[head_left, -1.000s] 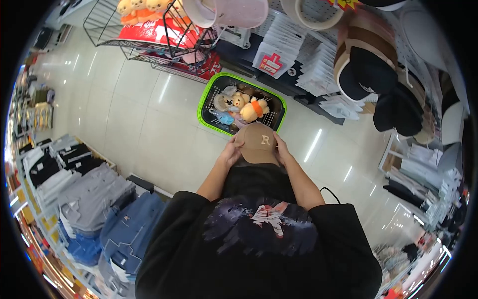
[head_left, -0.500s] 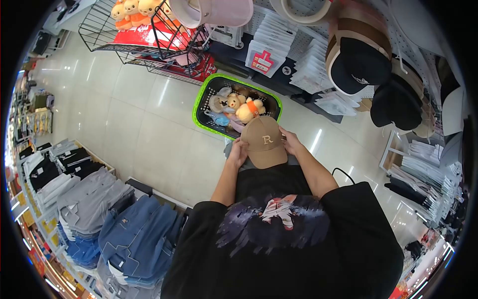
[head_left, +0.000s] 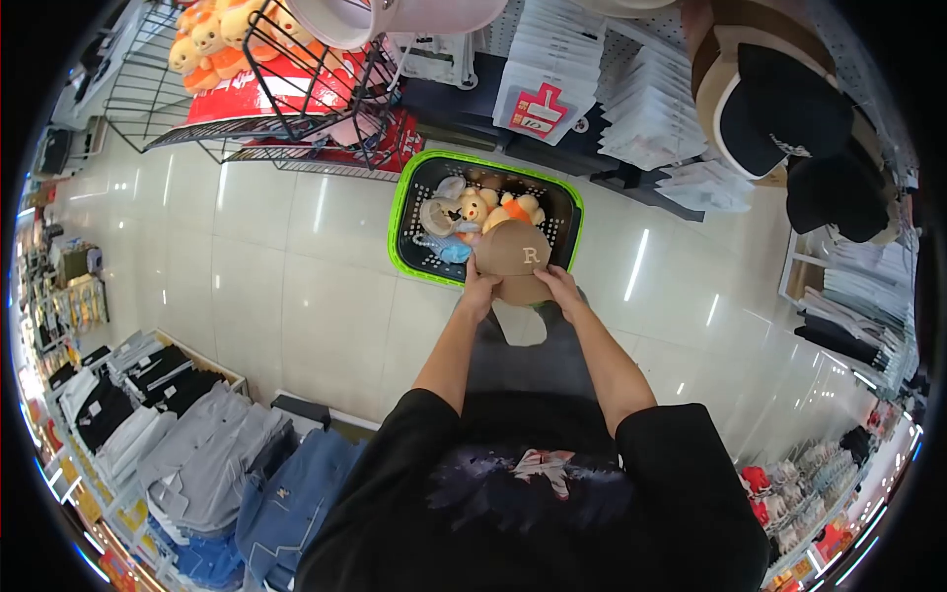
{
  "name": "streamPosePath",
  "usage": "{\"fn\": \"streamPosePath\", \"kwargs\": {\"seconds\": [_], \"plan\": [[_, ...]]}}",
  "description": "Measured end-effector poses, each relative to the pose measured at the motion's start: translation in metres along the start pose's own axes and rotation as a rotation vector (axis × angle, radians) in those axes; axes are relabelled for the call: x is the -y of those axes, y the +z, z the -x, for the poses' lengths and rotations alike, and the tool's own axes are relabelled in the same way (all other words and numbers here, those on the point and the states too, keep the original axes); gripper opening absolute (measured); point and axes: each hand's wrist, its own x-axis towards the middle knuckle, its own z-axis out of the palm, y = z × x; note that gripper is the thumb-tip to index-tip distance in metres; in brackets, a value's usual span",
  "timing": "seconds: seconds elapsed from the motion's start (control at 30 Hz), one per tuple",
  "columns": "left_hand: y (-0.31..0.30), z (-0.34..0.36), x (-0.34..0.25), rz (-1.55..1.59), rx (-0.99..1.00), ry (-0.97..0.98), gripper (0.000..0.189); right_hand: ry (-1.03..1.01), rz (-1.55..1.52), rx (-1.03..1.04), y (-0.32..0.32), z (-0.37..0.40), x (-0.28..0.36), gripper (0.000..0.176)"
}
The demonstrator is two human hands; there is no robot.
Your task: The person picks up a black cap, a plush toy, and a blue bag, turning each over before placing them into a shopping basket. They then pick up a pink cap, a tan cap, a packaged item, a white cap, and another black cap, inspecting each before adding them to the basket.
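Observation:
A brown baseball cap with a pale letter R on its front is held between both hands. My left hand grips its left edge, and my right hand has hold of the right side near the brim. The cap's upper part overlaps the near edge of a black shopping basket with a bright green rim. Inside the basket lie plush toys in yellow and orange, a beige item and a light blue item. The cap hides part of the basket's contents.
Dark and brown caps hang at the upper right, beside white packets on hooks. A black wire rack with plush toys stands at upper left. Folded clothes fill a display at lower left. Pale tiled floor lies between.
Both hands have moved the cap forward, away from my body and toward the basket, so it now covers more of the basket's near edge. The view has shifted slightly.

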Motion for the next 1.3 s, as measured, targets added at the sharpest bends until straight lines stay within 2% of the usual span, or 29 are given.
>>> {"fn": "streamPosePath", "kwargs": {"seconds": [0.03,0.07,0.1,0.13,0.17,0.2,0.23,0.3,0.37,0.43,0.5,0.53,0.6,0.63,0.7,0.8,0.93,1.0,1.13,1.23,1.3], "plan": [[0.002,-0.012,-0.004,-0.005,0.010,0.000,0.081,-0.013,0.037,-0.044,0.006,-0.008,-0.006,0.068],[-0.009,-0.027,0.008,-0.349,-0.030,0.037,0.079,-0.016,0.074,-0.086,0.013,-0.010,-0.013,0.068],[-0.017,-0.029,0.018,-0.698,-0.070,0.063,0.078,-0.003,0.090,-0.036,0.018,-0.006,-0.013,0.069],[-0.026,-0.026,0.029,-0.711,-0.066,0.034,0.078,0.018,0.099,0.012,0.022,0.003,-0.012,0.070],[-0.030,-0.014,0.035,-0.967,-0.078,0.073,0.075,-0.013,0.241,-0.031,0.027,0.006,-0.029,0.068],[-0.028,-0.006,0.033,-1.220,-0.082,0.141,0.072,-0.065,0.386,-0.074,0.032,0.004,-0.041,0.065],[-0.048,-0.006,0.057,-1.321,-0.043,0.361,0.058,-0.076,0.376,-0.088,0.036,0.013,-0.042,0.065],[-0.060,0.003,0.064,-0.983,0.159,-0.194,0.043,-0.171,0.693,-0.033,0.046,0.049,-0.045,0.051],[-0.059,0.036,0.062,-1.000,0.208,-0.224,0.034,-0.175,0.675,0.038,0.055,0.088,-0.035,0.041],[-0.057,0.067,0.057,-1.130,0.259,-0.165,0.030,-0.219,0.637,0.064,0.057,0.104,-0.054,0.037],[-0.092,0.054,0.086,-1.547,0.568,0.270,0.027,-0.227,0.737,0.040,0.057,0.124,-0.061,0.036],[-0.076,0.060,0.070,-1.561,0.587,0.300,0.027,-0.246,0.727,0.010,0.054,0.131,-0.068,0.036],[-0.033,0.094,0.031,-1.607,0.682,-0.007,0.027,-0.249,0.756,-0.024,0.046,0.141,-0.081,0.034],[-0.022,0.104,0.021,-1.631,0.703,0.003,0.027,-0.254,0.735,-0.049,0.040,0.147,-0.083,0.034],[-0.007,0.109,0.008,-1.823,1.019,-0.064,0.030,-0.169,0.693,0.029,0.024,0.154,-0.089,0.033],[0.006,0.102,0.018,-1.906,1.130,-0.036,0.034,-0.264,0.643,0.048,-0.007,0.144,-0.117,0.030],[0.013,0.094,0.032,-1.866,1.174,-0.105,0.034,-0.297,0.684,0.093,-0.043,0.154,-0.154,0.029],[0.026,0.097,0.039,-1.967,1.177,-0.105,0.034,-0.269,0.857,0.200,-0.060,0.163,-0.172,0.030],[0.038,0.104,0.076,-1.924,1.214,-0.114,0.033,-0.338,0.772,0.224,-0.092,0.173,-0.199,0.031],[0.065,0.110,0.097,-1.930,1.184,-0.060,0.034,-0.334,0.860,0.284,-0.130,0.185,-0.195,0.032],[0.078,0.114,0.118,-2.006,1.187,-0.007,0.036,-0.351,0.779,0.436,-0.154,0.180,-0.216,0.033]]}}
